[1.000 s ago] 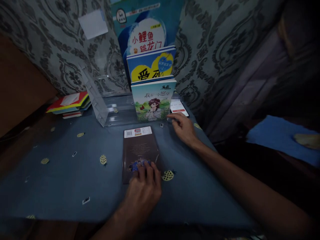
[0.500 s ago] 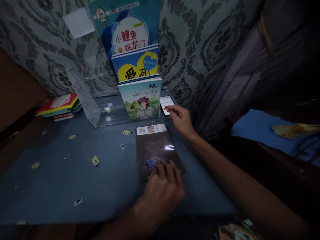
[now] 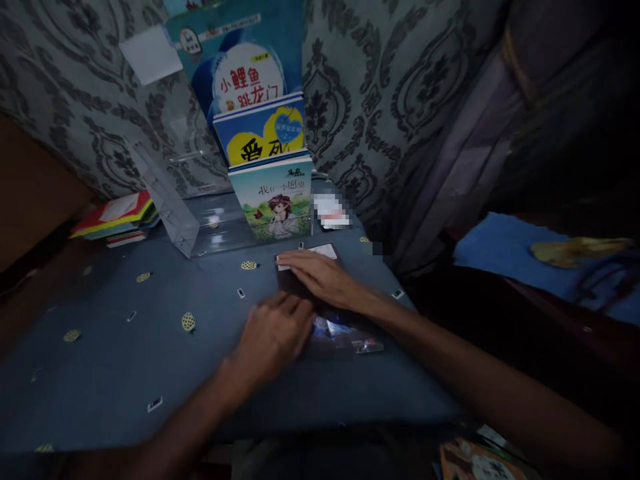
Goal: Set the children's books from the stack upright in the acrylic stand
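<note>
A dark brown book (image 3: pixel 330 333) with a shiny cover lies on the cloth-covered table in front of me. My left hand (image 3: pixel 277 325) is closed at the book's left edge, fingers curled over it; the fingertips are partly hidden. Flat across the upper part of the book rests my right hand (image 3: pixel 323 275), its fingers stretched out to the left and covering much of the white label strip. Beyond the book, a phone (image 3: pixel 330 212) with a blurred-out screen lies beside the display stand.
A clear acrylic stand (image 3: pixel 173 213) holds several picture books (image 3: pixel 277 200) in tiers against the patterned curtain. Colourful booklets (image 3: pixel 117 217) are stacked at the left. A blue cloth (image 3: pixel 493 257) lies to the right, and another book (image 3: pixel 475 460) shows below the table edge.
My right hand has left the phone and come down onto the book's top. My left hand has slid from the book's lower cover to its left edge, and the view has shifted slightly.
</note>
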